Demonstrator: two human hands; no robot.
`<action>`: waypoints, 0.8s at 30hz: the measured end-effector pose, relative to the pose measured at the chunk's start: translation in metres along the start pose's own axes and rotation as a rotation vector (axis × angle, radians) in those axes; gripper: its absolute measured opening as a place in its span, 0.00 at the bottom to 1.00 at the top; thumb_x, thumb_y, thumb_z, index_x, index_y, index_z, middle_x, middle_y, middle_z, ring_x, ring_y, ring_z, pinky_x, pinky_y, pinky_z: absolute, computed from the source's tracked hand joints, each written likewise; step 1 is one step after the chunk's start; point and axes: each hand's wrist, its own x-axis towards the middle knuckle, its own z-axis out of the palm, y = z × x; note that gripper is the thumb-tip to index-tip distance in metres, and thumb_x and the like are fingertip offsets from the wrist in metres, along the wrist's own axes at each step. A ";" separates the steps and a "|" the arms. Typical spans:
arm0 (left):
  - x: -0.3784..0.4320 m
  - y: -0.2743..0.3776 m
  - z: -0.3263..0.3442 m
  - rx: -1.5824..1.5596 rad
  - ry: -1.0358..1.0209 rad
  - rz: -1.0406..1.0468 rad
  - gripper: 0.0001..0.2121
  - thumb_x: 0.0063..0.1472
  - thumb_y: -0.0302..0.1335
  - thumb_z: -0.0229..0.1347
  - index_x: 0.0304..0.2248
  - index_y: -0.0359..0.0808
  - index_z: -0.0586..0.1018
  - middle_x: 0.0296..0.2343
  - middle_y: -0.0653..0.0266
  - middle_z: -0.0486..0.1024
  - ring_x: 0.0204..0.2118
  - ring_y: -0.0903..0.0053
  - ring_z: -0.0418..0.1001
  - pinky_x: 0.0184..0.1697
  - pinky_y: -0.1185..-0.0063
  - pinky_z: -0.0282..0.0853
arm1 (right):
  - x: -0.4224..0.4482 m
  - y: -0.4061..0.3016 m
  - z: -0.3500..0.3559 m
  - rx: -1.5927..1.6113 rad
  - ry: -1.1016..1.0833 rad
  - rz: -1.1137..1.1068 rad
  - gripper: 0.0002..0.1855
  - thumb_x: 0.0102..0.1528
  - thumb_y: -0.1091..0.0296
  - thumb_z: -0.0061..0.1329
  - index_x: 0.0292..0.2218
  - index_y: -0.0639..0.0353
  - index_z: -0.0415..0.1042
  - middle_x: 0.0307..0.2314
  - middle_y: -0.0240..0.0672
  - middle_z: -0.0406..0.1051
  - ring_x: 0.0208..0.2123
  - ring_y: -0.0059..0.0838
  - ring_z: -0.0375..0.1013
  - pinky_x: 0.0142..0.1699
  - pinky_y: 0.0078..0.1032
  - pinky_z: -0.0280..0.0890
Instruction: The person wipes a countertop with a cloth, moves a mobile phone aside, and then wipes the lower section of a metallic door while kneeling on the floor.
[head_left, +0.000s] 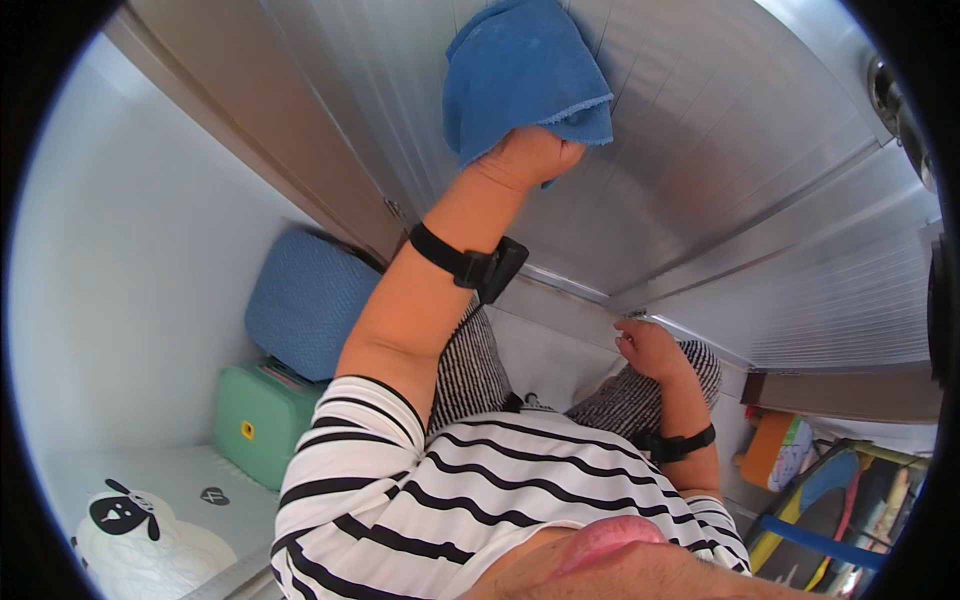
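My left hand (541, 154) is closed on a blue cloth (517, 71) with a frayed edge. The cloth lies against a silvery, grooved door panel (675, 142), and its folds hide most of my fingers. Lower down, my right hand (649, 349) hangs beside my right knee, near the lower frame of the door. Its fingers are loosely bent, with nothing visible in them. A black strap with a small device (499, 270) sits on my left forearm, and another black strap (675, 444) is on the right one.
A round metal door fitting (885, 97) is at the upper right. To my left, a blue textured case (311, 304) rests on a green case (259, 420), near a sheep picture (150, 536). An orange toy box (769, 450) and a blue tube (821, 541) lie at lower right.
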 end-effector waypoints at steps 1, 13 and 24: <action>-0.005 0.008 -0.002 0.002 -0.070 -0.093 0.23 0.50 0.36 0.57 0.46 0.37 0.75 0.47 0.50 0.70 0.51 0.52 0.65 0.55 0.62 0.59 | -0.002 0.000 0.000 0.000 -0.014 0.017 0.17 0.51 0.66 0.48 0.42 0.63 0.72 0.30 0.49 0.74 0.35 0.49 0.73 0.41 0.37 0.67; 0.016 0.013 -0.015 0.021 -0.028 -0.111 0.24 0.51 0.39 0.57 0.47 0.39 0.73 0.49 0.53 0.68 0.54 0.53 0.61 0.58 0.60 0.54 | 0.004 0.002 0.003 -0.060 -0.046 0.012 0.17 0.51 0.64 0.47 0.41 0.62 0.72 0.29 0.48 0.74 0.35 0.49 0.73 0.41 0.38 0.67; -0.063 -0.002 0.020 0.140 0.035 -0.071 0.24 0.53 0.39 0.56 0.49 0.41 0.73 0.50 0.53 0.67 0.54 0.53 0.62 0.58 0.61 0.54 | 0.003 0.002 0.008 -0.104 -0.052 0.049 0.17 0.52 0.62 0.47 0.42 0.60 0.72 0.29 0.46 0.75 0.35 0.48 0.73 0.42 0.38 0.68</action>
